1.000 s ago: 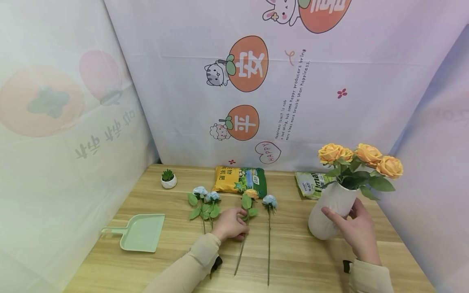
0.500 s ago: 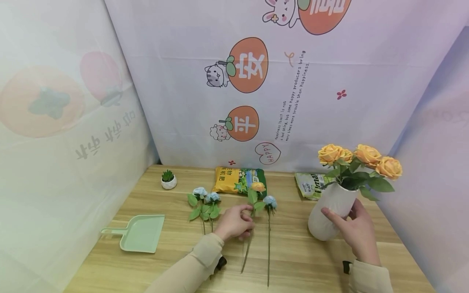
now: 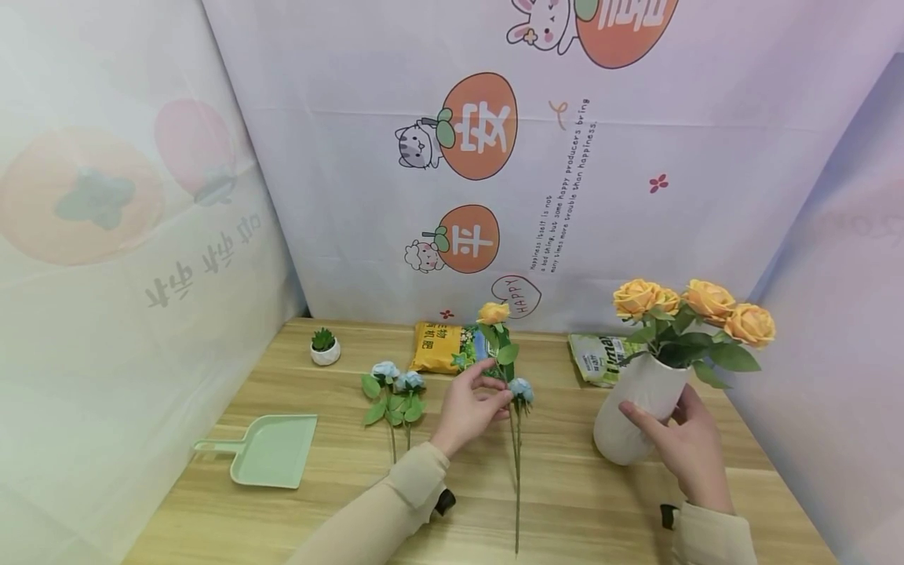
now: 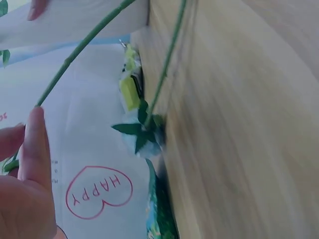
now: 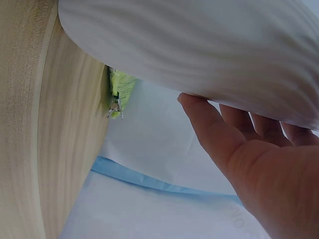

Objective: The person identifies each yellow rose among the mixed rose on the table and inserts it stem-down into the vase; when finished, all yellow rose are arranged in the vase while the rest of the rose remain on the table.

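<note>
My left hand (image 3: pixel 469 406) pinches the stem (image 4: pixel 75 54) of a single yellow rose (image 3: pixel 493 314), which stands raised with its bloom up in front of the back wall. Just right of those fingers, a blue flower (image 3: pixel 520 390) lies on the table, its long stem toward me; the left wrist view shows its green underside. My right hand (image 3: pixel 688 447) grips a tilted white vase (image 3: pixel 631 416), thumb on the near side and fingers round the far side. Several yellow roses (image 3: pixel 709 300) with green leaves stand in the vase, their stems hidden inside it.
Two more blue flowers (image 3: pixel 397 375) lie left of my left hand. Behind are a yellow and green bag (image 3: pixel 436 348) and a light green packet (image 3: pixel 593 359), partly behind the vase. A small potted succulent (image 3: pixel 325 347) and a green dustpan (image 3: pixel 277 451) sit at the left.
My left hand has moved right and up, lifting the yellow rose from among the blue flowers to a more upright position. My right hand and the vase have stayed in place.
</note>
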The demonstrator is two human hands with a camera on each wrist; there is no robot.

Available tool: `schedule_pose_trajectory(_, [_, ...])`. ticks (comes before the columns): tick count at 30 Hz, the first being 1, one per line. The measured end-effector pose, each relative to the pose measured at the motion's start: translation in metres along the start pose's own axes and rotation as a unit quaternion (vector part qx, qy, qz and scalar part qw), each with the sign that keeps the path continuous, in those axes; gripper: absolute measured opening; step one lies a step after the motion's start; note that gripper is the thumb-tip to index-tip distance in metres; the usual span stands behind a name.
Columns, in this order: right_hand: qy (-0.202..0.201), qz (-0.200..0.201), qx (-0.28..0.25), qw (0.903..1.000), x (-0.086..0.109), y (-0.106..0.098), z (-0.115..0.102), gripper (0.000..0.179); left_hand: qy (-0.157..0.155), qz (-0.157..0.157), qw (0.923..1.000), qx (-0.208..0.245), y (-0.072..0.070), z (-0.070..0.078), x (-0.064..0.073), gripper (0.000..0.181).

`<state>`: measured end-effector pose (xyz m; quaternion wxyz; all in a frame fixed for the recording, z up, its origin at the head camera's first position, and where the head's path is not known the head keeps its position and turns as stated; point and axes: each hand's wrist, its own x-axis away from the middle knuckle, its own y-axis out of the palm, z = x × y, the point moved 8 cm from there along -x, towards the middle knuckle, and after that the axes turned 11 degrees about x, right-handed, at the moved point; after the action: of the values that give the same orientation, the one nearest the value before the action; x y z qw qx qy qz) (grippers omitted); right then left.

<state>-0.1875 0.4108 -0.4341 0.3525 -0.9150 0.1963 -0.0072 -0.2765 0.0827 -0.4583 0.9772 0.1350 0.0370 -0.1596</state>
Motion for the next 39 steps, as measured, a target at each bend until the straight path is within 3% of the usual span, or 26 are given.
schedule_pose_trajectory(7, [0.014, -0.006, -0.01, 0.9998, 0.001, 0.0, 0.001, 0.1, 0.066, 0.038, 0.9967, 0.028, 0.017, 0.021, -0.009, 0.07])
schedule_pose_trajectory(11, [0.019, -0.009, -0.013, 0.9997, 0.002, 0.001, 0.002, 0.102, 0.114, 0.037, 0.9916, 0.048, 0.03, 0.038, -0.014, 0.067])
schedule_pose_trajectory(16, [0.02, -0.01, -0.014, 0.9996, 0.002, 0.001, 0.002, 0.102, 0.169, 0.026, 0.9826, 0.072, 0.048, 0.059, -0.018, 0.062])
schedule_pose_trajectory(22, [0.021, -0.009, -0.013, 0.9996, 0.003, 0.0, 0.002, 0.102, 0.2, 0.007, 0.9745, 0.101, 0.072, 0.083, -0.023, 0.06])
schedule_pose_trajectory(30, [0.018, -0.006, 0.0, 0.9998, 0.002, 0.001, 0.002, 0.1, 0.254, -0.029, 0.9624, 0.093, 0.102, 0.127, -0.029, 0.051])
schedule_pose_trajectory(34, [0.015, -0.006, 0.0, 0.9999, 0.001, 0.001, 0.002, 0.101, 0.286, -0.045, 0.9527, 0.093, 0.117, 0.151, -0.028, 0.049])
schedule_pose_trajectory(39, [0.019, -0.009, -0.005, 0.9998, 0.0, 0.0, 0.001, 0.103, 0.308, -0.064, 0.9454, 0.087, 0.135, 0.168, -0.024, 0.048])
